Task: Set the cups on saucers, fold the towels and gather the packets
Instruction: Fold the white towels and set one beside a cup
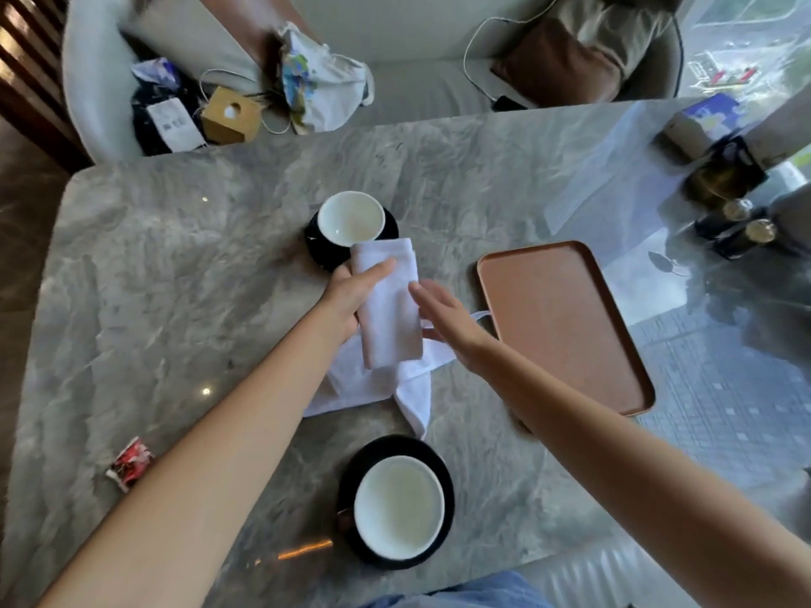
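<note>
My left hand [351, 296] grips a folded white towel [388, 309] above the middle of the marble table. My right hand [447, 326] hovers flat beside it, fingers apart, holding nothing. Under them lies a second white towel [373, 388], loose and crumpled. A white cup [351, 218] sits on a black saucer [317, 243] just beyond the folded towel. Nearer to me another white cup [398, 506] rests on a black saucer [434, 458]. A red packet [130, 462] lies at the table's left front.
A brown tray [561, 322] lies right of the towels. Dark bottles and a black bag [728, 186] stand at the far right edge. A sofa behind the table holds bags, a tissue box [230, 114] and cushions.
</note>
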Available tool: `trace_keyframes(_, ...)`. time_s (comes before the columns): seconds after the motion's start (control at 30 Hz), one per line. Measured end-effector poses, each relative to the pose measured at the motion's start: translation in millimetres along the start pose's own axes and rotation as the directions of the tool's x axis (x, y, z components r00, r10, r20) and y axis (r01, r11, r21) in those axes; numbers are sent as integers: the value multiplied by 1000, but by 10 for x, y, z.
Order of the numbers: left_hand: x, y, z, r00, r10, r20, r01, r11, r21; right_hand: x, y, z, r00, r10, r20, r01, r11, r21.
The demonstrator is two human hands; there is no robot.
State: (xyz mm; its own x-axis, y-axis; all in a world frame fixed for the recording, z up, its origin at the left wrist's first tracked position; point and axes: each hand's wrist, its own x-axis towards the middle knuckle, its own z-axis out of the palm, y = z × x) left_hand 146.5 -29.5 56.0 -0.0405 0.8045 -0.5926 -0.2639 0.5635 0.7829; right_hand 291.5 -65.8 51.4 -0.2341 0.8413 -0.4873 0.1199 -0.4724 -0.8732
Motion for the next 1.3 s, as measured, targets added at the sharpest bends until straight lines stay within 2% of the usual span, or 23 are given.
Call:
trace_keyframes(0.13,255,-31,338,999,-12,-30,12,1000,19,263,34,-201,991,-106,-81,102,993,-52)
trace_keyframes(0.23,465,-94,540,992,-51,-112,56,997,44,512,82,-379,985,-75,-157,71,997,-32)
trace_keyframes(0.3,569,-183,604,984,-52,-172,73,990,119,705,116,-475,976,-42,-213,37,999,-26)
trace_keyframes(0.4,640,-364,643,980,47,-196,-7,979,202,1013,121,-605,955,-2,-298,-9,999,-34)
trace_keyframes(0.53,649,-508,600,963,244,-116,-191,919,344,1401,50,-673,929,-35,-368,5,997,-83)
trace_keyframes(0.6,670,-558,538,914,404,-50,-316,781,538,1577,9,-679,920,-65,-386,17,992,-127)
trace_keyframes(0.67,671,-577,499,863,501,68,-379,552,742,1748,-15,-689,930,-73,-361,-2,979,-204)
trace_keyframes(0.73,679,-593,491,863,461,208,-379,318,869,1854,-16,-703,946,-62,-318,-38,953,-301)
trace_keyframes(0.8,707,-631,494,899,325,294,-344,109,932,1879,-16,-711,949,-65,-308,-68,913,-403)
trace_keyframes(0.87,724,-680,496,928,219,301,-296,-53,954,1834,-4,-703,931,-211,-299,-12,800,-600)
trace_keyframes(0.93,724,-713,510,931,217,294,-269,-136,953,1772,-8,-676,899,-389,-200,91,614,-784)
trace_keyframes(0.97,721,-726,526,925,234,299,-266,-165,950,1748,-9,-659,897,-424,-122,139,534,-834)
trace_keyframes(1.07,718,-754,571,923,225,311,-271,-192,943,1736,72,-642,934,-353,54,193,370,-909)
trace_keyframes(1.17,739,-746,551,934,184,307,-290,-113,950,1781,153,-683,963,-262,57,150,349,-925)
trace_keyframes(1.3,816,-728,532,941,135,311,-309,-40,950,1904,153,-693,970,-233,63,136,308,-942)
